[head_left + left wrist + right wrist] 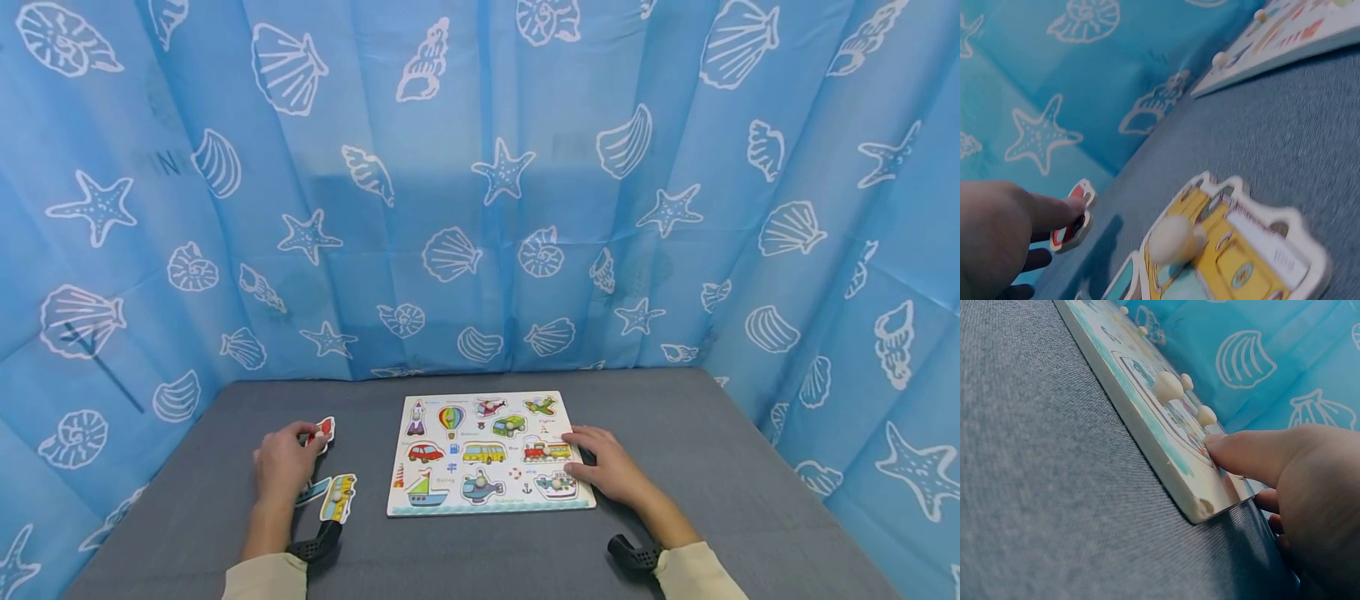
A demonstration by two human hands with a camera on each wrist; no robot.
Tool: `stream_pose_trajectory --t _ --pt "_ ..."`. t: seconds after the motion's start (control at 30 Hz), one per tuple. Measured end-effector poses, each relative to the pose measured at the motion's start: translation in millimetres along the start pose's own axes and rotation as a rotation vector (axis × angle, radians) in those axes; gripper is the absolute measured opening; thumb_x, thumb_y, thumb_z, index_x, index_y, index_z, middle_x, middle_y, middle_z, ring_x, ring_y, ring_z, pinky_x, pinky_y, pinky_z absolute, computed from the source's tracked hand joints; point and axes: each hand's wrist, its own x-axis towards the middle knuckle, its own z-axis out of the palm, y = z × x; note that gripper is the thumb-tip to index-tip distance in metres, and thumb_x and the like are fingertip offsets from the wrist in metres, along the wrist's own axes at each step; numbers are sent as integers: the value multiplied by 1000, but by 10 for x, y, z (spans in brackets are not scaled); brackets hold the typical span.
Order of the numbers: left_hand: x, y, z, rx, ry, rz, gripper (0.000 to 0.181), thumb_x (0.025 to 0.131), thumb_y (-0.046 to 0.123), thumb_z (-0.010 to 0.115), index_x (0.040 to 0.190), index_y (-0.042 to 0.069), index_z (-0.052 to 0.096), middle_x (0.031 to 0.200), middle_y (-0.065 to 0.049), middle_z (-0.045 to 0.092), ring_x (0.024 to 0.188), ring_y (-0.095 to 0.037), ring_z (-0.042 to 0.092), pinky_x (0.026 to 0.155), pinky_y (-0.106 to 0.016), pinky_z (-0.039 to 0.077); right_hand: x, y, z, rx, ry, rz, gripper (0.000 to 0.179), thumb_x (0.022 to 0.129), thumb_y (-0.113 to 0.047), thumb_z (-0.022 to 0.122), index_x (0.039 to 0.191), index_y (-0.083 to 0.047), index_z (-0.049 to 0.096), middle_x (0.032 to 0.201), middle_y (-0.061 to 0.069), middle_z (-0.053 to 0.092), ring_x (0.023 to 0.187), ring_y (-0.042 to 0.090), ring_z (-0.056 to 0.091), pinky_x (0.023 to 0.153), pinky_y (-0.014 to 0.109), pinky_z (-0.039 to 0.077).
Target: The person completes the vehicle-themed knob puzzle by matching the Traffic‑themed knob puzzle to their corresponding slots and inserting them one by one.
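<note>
My left hand (281, 462) pinches a red puzzle piece (325, 432) tilted up off the table, left of the puzzle board (442, 400). Below that hand, a yellow bus piece (339, 498) with a round knob (1170, 240) lies on the cloth, beside a teal-edged piece (311, 492) that is partly hidden. My right hand (611, 471) holds the board's right edge. Its thumb (1241, 447) lies on the top face near a corner, while the other fingers (1267, 501) are at the edge, partly out of sight.
Vehicle pictures cover the board, several with knobs, such as the ship (557, 485) and the balloon (451, 419). A grey cloth (487, 558) covers the table. Behind it hangs a blue curtain (465, 333) printed with shells and starfish.
</note>
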Motion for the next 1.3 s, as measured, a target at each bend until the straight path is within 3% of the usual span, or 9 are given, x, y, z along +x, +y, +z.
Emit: stream_pose_trajectory --t 0.2,0.33,0.47,0.97,1.1,1.3 --pt "7 121 44 -31 -47 63 22 88 17 72 107 5 71 116 -21 63 109 -40 51 92 -56 31 1 2 2 2 1 6 46 88 -25 73 128 -4 62 138 21 50 131 44 36 101 62 29" --pt "-1 177 72 -23 -65 164 11 88 14 72 97 7 73 108 -17 66 105 -37 53 91 -56 32 0 -4 0 4 3 2 46 87 -24 73 128 -4 62 138 21 50 131 44 37 101 62 29" --pt "-6 200 111 12 -100 211 10 88 15 72 95 9 74 103 -14 67 99 -34 55 86 -55 36 -1 -12 -4 -1 4 -4 46 87 -23 73 127 -4 62 137 22 51 130 45 38 101 63 29" --pt "-2 161 229 122 -200 217 37 89 22 72 120 4 67 120 -20 61 110 -40 51 84 -56 36 -6 -19 -7 -4 9 -4 46 87 -22 73 127 -3 62 137 21 51 130 44 38 101 62 29" --pt "-1 171 251 124 -188 200 35 88 21 73 118 3 68 116 -19 62 104 -38 53 80 -53 37 -8 -24 -10 4 8 -5 46 87 -22 73 127 -3 62 137 22 51 130 44 37 101 62 29" --pt "-2 183 242 96 -190 157 20 87 18 73 102 5 72 102 -12 63 97 -33 51 80 -51 35 -7 -26 -11 4 2 -1 46 87 -23 73 128 -3 62 138 22 50 130 44 36 101 62 29"
